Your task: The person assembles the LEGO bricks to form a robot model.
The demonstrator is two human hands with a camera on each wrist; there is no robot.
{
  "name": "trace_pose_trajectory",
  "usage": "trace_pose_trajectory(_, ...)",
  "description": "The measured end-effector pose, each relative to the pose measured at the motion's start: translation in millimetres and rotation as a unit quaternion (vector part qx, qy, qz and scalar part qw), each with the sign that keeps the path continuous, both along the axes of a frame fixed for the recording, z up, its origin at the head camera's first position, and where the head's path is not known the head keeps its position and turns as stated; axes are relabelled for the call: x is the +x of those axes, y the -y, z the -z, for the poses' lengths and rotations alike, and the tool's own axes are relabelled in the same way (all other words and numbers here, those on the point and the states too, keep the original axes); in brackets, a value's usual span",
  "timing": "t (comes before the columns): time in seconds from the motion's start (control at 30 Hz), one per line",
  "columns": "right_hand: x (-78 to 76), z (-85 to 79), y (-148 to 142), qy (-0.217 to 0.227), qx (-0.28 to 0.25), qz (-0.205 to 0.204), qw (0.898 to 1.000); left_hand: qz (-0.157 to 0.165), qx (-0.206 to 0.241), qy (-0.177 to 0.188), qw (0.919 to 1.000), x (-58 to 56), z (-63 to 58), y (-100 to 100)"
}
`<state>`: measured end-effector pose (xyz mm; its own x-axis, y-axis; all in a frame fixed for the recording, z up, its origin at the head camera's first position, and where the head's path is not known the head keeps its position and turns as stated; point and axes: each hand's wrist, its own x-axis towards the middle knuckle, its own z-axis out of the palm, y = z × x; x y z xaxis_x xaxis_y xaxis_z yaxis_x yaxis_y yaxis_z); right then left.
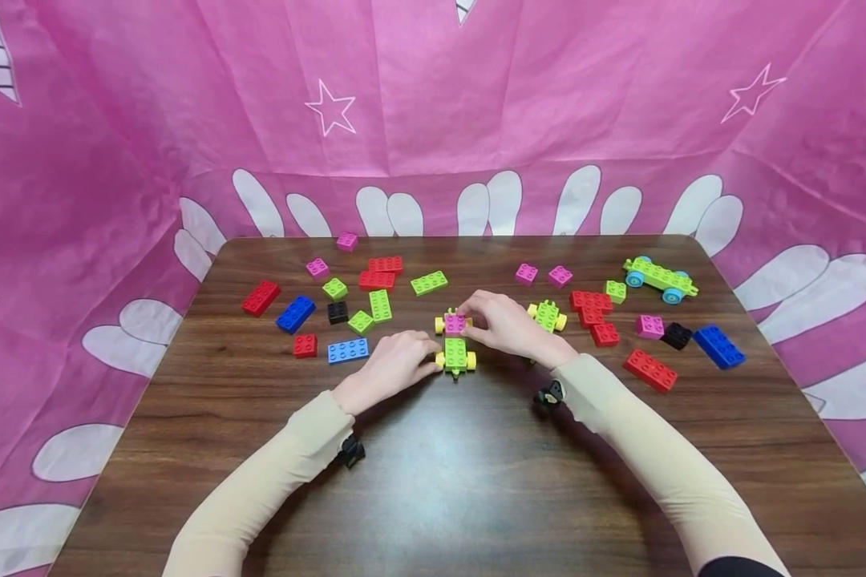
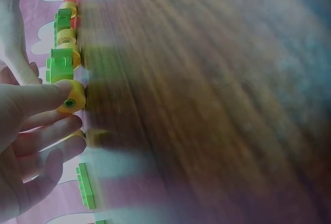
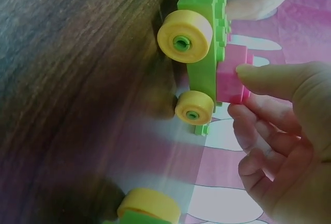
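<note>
A lime-green toy car base (image 1: 455, 357) with yellow wheels stands lengthwise at the middle of the table. On its far end sits a pink brick (image 1: 454, 324), which my right hand (image 1: 508, 324) pinches between thumb and fingers. In the right wrist view, the pink brick (image 3: 230, 79) is against the studs of the base. My left hand (image 1: 397, 365) holds the near end of the base from the left. The left wrist view has its thumb on a yellow wheel (image 2: 74, 96).
A second green car base (image 1: 548, 316) with yellow wheels is just beyond my right hand. At the far right stands a green car base (image 1: 660, 277) with blue wheels. Loose bricks lie on both sides, among them a light blue brick (image 1: 348, 350) and a red brick (image 1: 651, 370).
</note>
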<state>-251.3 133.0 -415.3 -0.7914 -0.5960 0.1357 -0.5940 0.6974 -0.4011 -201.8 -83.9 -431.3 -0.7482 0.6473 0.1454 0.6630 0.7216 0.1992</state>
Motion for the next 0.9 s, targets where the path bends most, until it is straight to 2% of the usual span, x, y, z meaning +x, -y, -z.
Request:
trace_pose_trajectory(0.27,-0.1,1.0,-2.8,0.014,-0.009,-0.010,1.000,-0.003,-0.007,0.004,1.0000,-0.9,2.0,-1.1)
trace_pose_trajectory(0.6,-1.6,0.5,-3.6,0.000,-0.010,-0.021,1.000,0.002,-0.008,-0.005,1.0000,-1.2,2.5,0.0)
trace_pose_trajectory(0.9,-0.9,-3.3,-3.1,0.008,-0.008,-0.023,1.000,0.006,-0.001,0.002,1.0000,-1.0,1.8,0.5)
